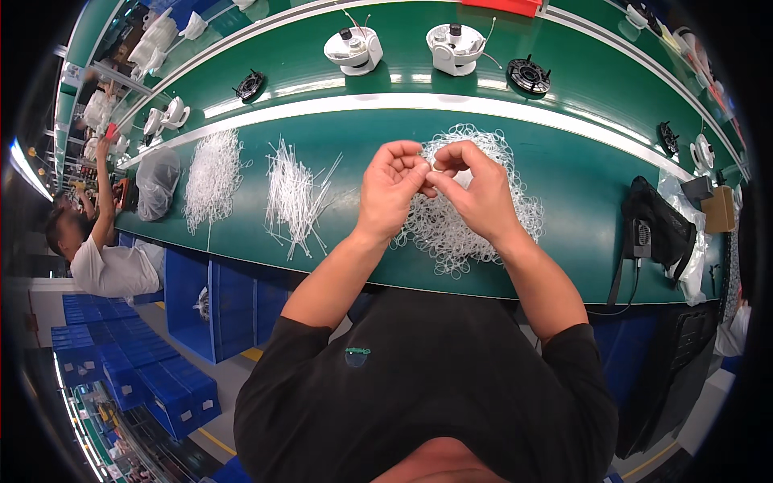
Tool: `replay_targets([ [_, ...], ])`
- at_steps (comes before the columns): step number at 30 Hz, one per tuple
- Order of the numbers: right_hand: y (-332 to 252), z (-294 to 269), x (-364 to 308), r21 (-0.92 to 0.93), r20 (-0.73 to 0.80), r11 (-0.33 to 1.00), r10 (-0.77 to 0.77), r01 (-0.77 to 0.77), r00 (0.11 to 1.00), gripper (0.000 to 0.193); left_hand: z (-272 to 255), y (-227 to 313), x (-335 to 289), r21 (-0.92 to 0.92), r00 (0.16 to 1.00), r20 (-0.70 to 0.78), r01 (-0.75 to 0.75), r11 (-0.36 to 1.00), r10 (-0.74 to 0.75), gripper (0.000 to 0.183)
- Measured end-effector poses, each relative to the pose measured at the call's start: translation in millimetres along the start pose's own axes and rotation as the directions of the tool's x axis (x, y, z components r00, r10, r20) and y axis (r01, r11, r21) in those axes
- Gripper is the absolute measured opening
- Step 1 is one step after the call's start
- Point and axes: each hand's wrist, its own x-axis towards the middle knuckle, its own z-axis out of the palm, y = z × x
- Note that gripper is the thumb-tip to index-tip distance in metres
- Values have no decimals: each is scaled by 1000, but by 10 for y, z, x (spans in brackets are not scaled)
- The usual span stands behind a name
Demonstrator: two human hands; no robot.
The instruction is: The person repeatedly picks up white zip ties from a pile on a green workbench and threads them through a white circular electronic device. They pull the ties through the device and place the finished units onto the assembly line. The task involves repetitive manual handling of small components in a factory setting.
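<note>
Above a heap of looped white cable ties point(459, 249), my left hand point(392, 187) and my right hand point(481, 191) meet fingertip to fingertip. Both are closed in a pinch on a small white cable tie point(437, 167), bent into a loop; most of it is hidden by the fingers. Left of my left hand lies a pile of straight white cable ties point(291, 197). Further left is another pile of thin white ties point(212, 179), which look looped too.
Beyond the green bench point(580, 201) runs a belt point(403, 80) with white camera-like housings point(353, 52) and black round parts point(529, 74). A clear plastic bag point(157, 183) and a person point(113, 262) are at left. A black mesh bag point(656, 225) lies right; blue crates point(169, 394) stand below.
</note>
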Motion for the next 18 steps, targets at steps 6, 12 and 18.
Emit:
replay_targets([
  [6, 90, -92, -48, 21, -23, 999, 28, -28, 999, 13, 169, -32, 42, 57, 991, 105, -86, 995, 80, 33],
  [12, 146, -194, -88, -229, -120, 970, -112, 82, 986, 7, 273, -105, 112, 223, 993, 115, 5, 975, -31, 19],
  [18, 269, -488, -29, -385, 21, 853, -373, 352, 927, 17, 258, 94, 347, 359, 911, 215, 260, 897, -351, 13],
])
